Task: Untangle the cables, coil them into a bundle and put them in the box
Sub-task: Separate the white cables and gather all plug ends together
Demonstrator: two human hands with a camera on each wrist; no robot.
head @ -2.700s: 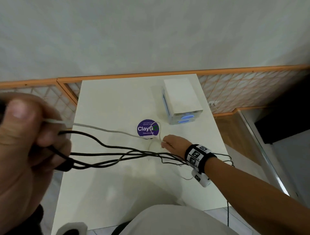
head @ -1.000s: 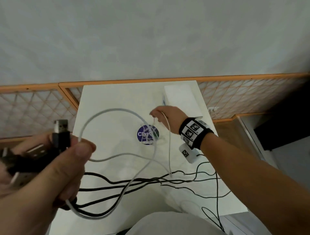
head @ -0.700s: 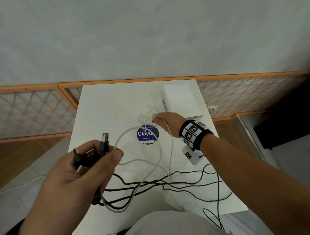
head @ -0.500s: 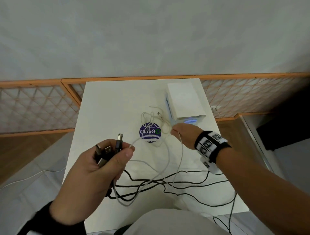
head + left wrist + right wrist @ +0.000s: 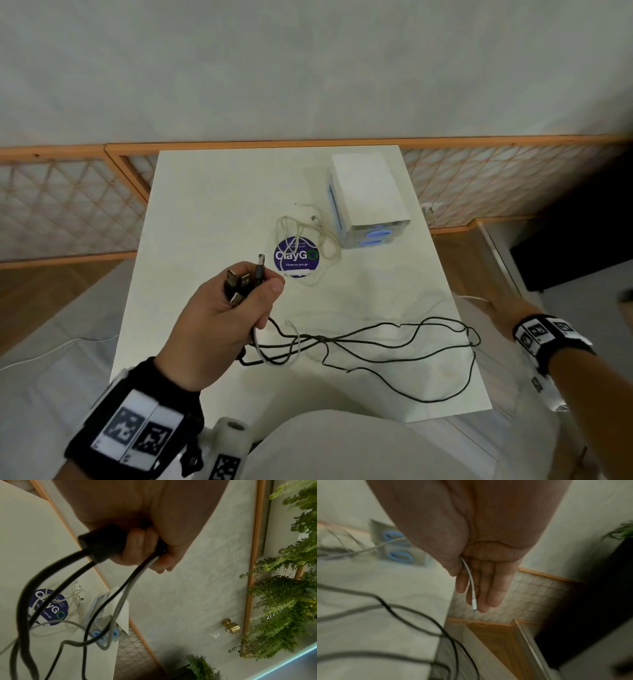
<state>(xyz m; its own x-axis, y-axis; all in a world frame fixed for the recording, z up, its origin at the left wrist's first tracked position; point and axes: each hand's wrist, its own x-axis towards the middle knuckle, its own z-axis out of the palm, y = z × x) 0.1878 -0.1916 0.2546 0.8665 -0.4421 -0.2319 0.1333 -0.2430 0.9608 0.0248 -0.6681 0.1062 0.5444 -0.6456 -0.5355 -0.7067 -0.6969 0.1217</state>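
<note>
The left hand (image 5: 219, 318) is raised over the near left part of the table (image 5: 212, 192), fingers curled tight round a bunch of cable ends. Four USB plugs (image 5: 244, 281) stick up out of the fist between thumb and forefinger. In the left wrist view the fingers (image 5: 137, 547) wrap a thick black plug body (image 5: 101, 545), and black and grey leads hang down from the fist.

The right hand (image 5: 481, 582) is beyond the table's right edge, low and to the side; in the head view it is blurred and mostly cut off by the wristband (image 5: 548, 337). Its fingers are nearly straight. The thumb presses a thin white cable (image 5: 469, 580) against the forefinger, and the cable's small white connector (image 5: 474, 603) lies along the fingertips. The cable runs back toward the table.

The black cables (image 5: 394, 342) run from the left fist across the near half of the table in loose crossed strands, with one loop reaching the right edge. They are not coiled.

A second tangle of thin white leads (image 5: 308, 233) lies loose at mid-table, partly over a round purple sticker (image 5: 296, 257) and just beside the box.

The box (image 5: 368, 198) stands at the far right of the table. It is white, with two blue ovals on its near face. No cable is seen in it.
</note>
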